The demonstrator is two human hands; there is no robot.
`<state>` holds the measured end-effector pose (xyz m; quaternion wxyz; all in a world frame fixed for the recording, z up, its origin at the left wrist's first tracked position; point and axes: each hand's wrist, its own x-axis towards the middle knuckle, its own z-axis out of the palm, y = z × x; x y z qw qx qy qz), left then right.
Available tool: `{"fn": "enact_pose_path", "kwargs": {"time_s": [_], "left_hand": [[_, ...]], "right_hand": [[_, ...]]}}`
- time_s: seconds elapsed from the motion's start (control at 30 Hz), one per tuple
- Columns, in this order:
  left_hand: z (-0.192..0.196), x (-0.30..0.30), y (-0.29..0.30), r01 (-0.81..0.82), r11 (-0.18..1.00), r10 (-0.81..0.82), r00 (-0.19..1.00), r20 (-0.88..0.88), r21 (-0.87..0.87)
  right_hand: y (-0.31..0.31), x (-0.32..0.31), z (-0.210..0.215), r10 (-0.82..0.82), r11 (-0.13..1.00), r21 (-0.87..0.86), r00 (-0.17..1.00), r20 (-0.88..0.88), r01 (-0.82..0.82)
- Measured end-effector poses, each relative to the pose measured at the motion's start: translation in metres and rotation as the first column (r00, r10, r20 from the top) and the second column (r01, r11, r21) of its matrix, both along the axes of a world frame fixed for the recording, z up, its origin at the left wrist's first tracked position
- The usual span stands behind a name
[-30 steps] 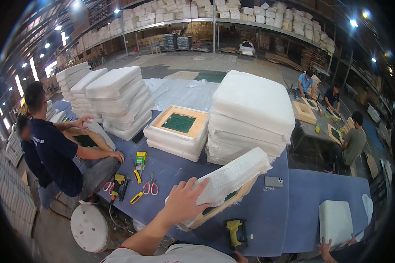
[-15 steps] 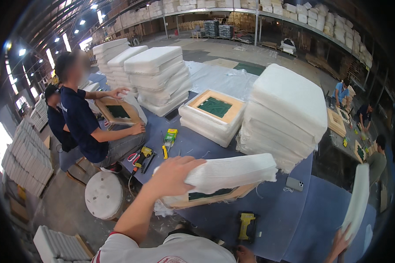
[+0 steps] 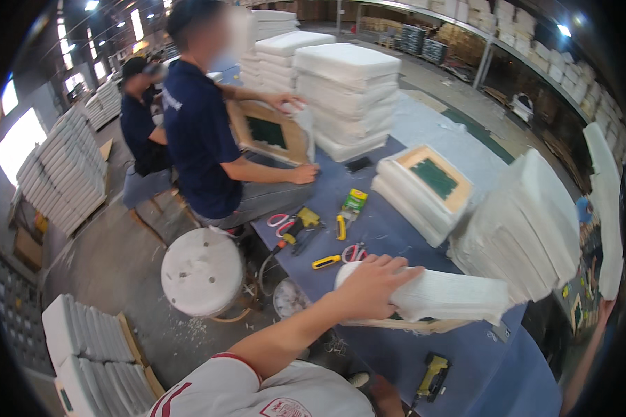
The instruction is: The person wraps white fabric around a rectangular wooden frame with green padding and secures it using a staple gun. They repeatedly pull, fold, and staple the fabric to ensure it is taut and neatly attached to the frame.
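I have the left hand (image 3: 375,286) laid over the left end of the white cushion (image 3: 452,297); its grip pinches the covered edge, with the fingers across the upper side. The cushion is located on the blue tabletop (image 3: 466,349), in front of the wearer, tilted so that a strip of wooden frame (image 3: 431,325) shows below the white cover. The right hand (image 3: 388,397) is only partly visible at the lower edge, beside the yellow and black staple gun (image 3: 432,375); I cannot tell the state of its grip. Beyond the left hand I locate the scissors (image 3: 353,254) and a yellow knife (image 3: 327,262). A tall cushion stack (image 3: 525,226) stands behind the held cushion.
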<state>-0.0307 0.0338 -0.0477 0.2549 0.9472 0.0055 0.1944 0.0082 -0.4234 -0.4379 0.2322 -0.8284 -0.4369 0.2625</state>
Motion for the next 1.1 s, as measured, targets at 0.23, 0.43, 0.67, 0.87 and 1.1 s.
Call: {"fn": "enact_pose_path", "kwargs": {"time_s": [0.23,0.43,0.67,0.87,1.1], "left_hand": [[-0.01,-0.034,0.059,-0.005,0.999,0.004,1.0,-0.018,-0.033],[-0.006,-0.053,0.097,-0.092,0.985,0.071,0.988,-0.139,-0.149],[-0.008,-0.071,0.103,-0.152,0.972,0.132,0.984,-0.12,-0.18],[-0.005,-0.05,0.069,-0.107,0.987,0.097,0.991,-0.093,-0.119],[-0.01,0.0,0.002,-0.084,0.994,0.084,0.996,0.0,0.072]], "right_hand": [[0.112,-0.081,0.068,-0.179,0.983,-0.04,0.904,-0.389,0.178],[0.102,-0.084,0.076,-0.184,0.982,-0.113,0.911,-0.369,0.152],[0.04,-0.026,0.081,-0.386,0.863,-0.355,0.923,-0.001,0.36],[-0.021,0.035,0.055,-0.764,0.641,0.353,0.525,0.375,0.682],[-0.044,0.062,0.015,-0.714,0.635,0.108,0.529,0.459,0.765]]}}
